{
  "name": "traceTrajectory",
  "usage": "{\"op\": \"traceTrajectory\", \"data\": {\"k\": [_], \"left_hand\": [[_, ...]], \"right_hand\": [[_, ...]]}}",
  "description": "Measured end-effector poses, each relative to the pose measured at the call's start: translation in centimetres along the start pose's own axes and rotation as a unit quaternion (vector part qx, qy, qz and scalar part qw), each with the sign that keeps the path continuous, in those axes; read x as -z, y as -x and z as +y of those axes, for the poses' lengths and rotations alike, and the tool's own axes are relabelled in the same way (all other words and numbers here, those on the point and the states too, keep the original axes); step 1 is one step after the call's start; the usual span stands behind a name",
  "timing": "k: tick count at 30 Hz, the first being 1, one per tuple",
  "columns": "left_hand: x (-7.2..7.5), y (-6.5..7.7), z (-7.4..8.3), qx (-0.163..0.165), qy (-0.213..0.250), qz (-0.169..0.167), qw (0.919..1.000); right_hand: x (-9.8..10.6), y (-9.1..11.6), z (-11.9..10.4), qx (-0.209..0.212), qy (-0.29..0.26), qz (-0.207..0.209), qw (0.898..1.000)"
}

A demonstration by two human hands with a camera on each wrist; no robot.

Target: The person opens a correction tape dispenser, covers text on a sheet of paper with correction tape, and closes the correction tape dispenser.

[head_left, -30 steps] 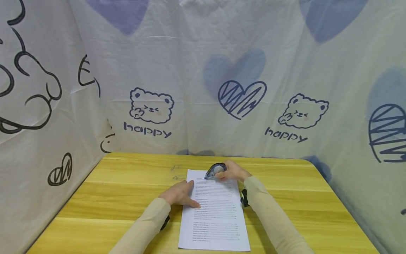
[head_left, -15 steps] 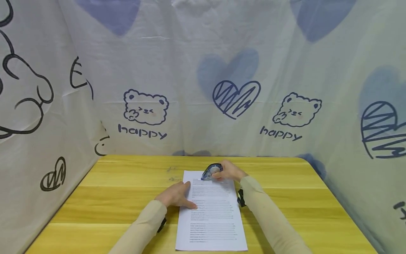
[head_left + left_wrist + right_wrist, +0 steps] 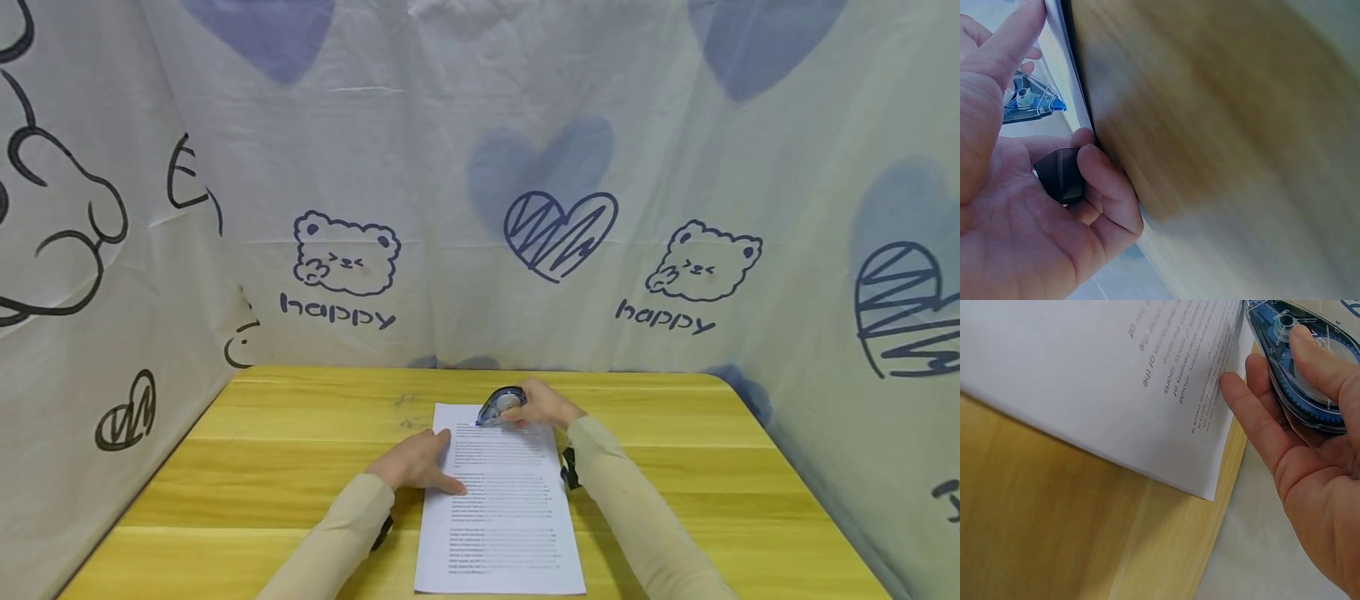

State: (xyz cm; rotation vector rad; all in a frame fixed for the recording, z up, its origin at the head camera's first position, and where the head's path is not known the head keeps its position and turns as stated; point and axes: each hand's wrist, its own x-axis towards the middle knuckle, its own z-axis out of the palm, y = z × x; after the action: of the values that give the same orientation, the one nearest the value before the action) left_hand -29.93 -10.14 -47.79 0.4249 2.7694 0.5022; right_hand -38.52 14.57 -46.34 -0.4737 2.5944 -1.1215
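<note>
Barely any change over the last second: the head view has shifted a touch, but the correction tape (image 3: 501,406) sits at the same spot over the printed page (image 3: 517,542). Its blue tip is by the upper-left lines, near the page's top edge. No strip of tape I can pick out on the print. My read: the work is at its first stroke, or paused for aiming, and the page is well lined up for it.

Page lies flat about midway between the left and right edges of the desk (image 3: 285,467), top end near the far edge. One sheet or several, can't tell.

Right hand (image 3: 546,402): closed firmly on the tape body, thumb on its face, fingers behind, tip pointing toward the desk's left side. A lower finger reaches down to the page or just above it. Whether the tip touches paper, can't tell from here.

Left hand (image 3: 411,461): half spread at the page's left edge. Thumb and forefinger rest on the paper, steadying it by the look of it. From the left wrist view the lower fingers are curled round a small dark piece (image 3: 1061,177); maybe the tape's cap, not sure.
</note>
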Motion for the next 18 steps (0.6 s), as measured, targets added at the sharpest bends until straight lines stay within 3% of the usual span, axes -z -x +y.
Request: {"op": "traceTrajectory", "data": {"k": [18], "left_hand": [[0.02, 0.25, 0.16, -0.01, -0.005, 0.008, 0.9999]], "right_hand": [[0.26, 0.14, 0.08, 0.007, -0.005, -0.006, 1.0]]}}
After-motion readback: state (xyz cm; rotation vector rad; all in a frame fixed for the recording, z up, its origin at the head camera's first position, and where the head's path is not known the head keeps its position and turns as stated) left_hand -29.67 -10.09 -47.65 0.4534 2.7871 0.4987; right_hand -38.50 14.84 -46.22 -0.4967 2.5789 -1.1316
